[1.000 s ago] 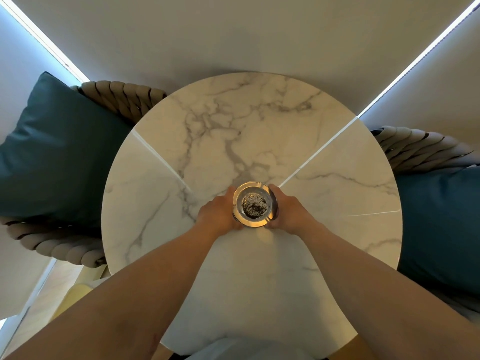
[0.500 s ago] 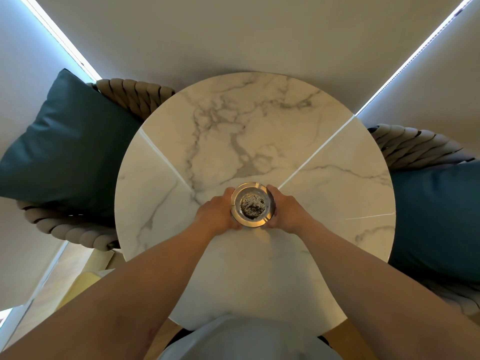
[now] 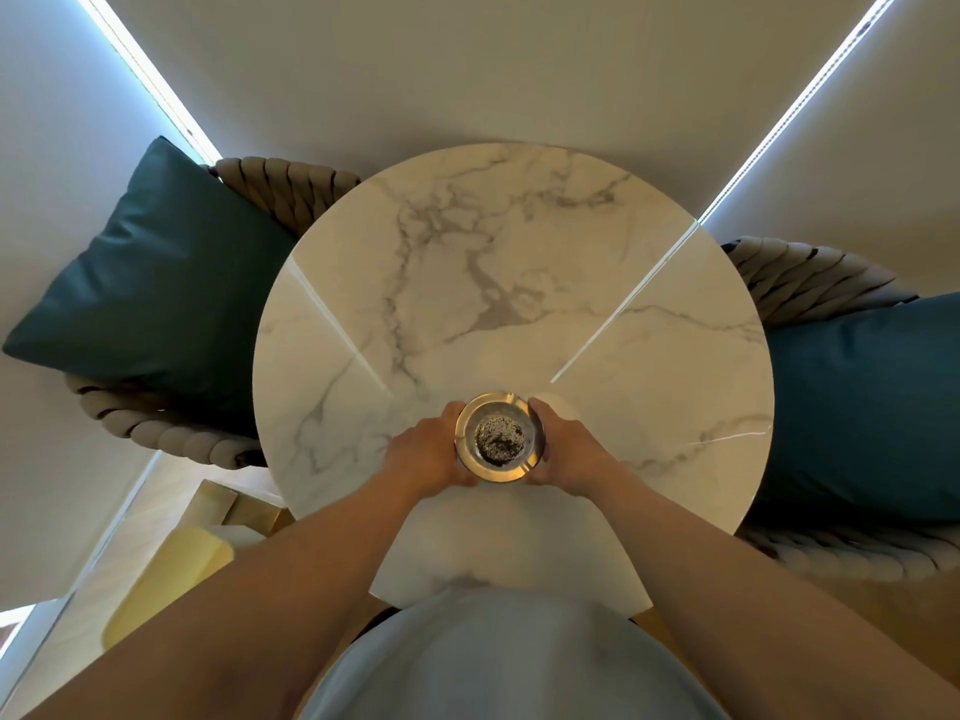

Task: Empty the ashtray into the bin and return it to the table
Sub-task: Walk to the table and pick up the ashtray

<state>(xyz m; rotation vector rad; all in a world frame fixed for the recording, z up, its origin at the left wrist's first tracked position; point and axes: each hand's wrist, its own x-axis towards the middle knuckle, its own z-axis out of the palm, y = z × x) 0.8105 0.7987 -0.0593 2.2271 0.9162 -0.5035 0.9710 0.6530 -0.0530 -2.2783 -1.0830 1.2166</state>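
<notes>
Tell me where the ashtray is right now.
In the head view, the ashtray sits just below centre, over the near part of the round marble table, gripped between the left hand and right hand.

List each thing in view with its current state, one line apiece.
ashtray: upright, ash heaped inside, held between both hands over the table.
left hand: closed on the ashtray's left side.
right hand: closed on the ashtray's right side.
marble table: top bare apart from the ashtray.
teal cushions: resting on woven chairs either side.
</notes>
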